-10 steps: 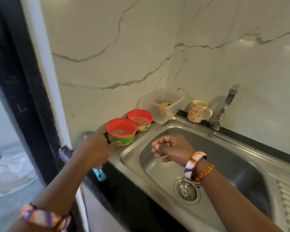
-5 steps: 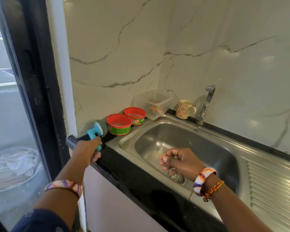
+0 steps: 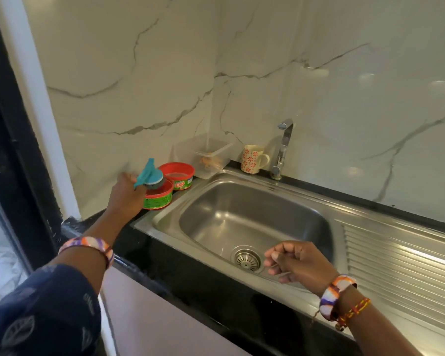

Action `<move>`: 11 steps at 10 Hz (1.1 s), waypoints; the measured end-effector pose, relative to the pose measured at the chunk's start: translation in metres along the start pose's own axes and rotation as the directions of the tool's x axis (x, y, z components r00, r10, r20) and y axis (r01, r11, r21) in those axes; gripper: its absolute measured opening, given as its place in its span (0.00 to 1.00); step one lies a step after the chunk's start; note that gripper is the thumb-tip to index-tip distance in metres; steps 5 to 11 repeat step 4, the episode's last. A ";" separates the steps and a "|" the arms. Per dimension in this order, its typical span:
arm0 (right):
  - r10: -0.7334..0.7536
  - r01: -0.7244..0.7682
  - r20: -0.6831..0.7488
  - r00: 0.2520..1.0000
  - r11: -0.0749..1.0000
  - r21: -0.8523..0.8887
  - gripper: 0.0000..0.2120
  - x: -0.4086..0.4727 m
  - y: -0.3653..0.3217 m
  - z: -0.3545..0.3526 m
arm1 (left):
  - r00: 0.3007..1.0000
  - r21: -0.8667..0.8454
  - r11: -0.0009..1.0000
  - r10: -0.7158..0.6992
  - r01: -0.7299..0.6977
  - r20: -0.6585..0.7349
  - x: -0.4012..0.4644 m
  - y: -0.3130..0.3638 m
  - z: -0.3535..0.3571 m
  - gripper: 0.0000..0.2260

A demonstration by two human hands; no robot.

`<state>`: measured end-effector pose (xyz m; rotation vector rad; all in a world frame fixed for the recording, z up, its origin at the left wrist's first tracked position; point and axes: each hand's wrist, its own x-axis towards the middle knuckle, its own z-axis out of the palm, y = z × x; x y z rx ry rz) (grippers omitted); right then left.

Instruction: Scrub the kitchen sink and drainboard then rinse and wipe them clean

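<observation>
A steel sink (image 3: 252,222) with a round drain strainer (image 3: 246,258) fills the middle, and its ribbed drainboard (image 3: 401,263) runs off to the right. My left hand (image 3: 125,195) grips a scrubber (image 3: 149,176) by its teal handle, its grey steel-wool head pressed into the nearer red and green soap tub (image 3: 157,196). My right hand (image 3: 297,262) hovers over the sink's front rim with fingers loosely curled and holds nothing.
A second red soap tub (image 3: 178,176), a clear plastic box (image 3: 206,155) and a flowered mug (image 3: 253,159) stand along the back left corner. The tap (image 3: 283,147) rises behind the sink. Marble walls close the back; a black doorframe (image 3: 8,140) stands at left.
My left hand lifted the scrubber from the counter edge and brought its head onto the nearer soap tub. My right hand drew back toward the sink's front rim.
</observation>
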<state>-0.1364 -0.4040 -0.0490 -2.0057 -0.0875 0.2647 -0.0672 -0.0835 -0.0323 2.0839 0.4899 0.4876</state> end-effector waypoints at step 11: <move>0.082 -0.107 -0.240 0.967 0.990 -0.091 0.12 -0.011 0.056 -0.025 | 0.983 0.455 0.890 0.078 0.006 -0.164 -0.045 -0.004 0.076 0.25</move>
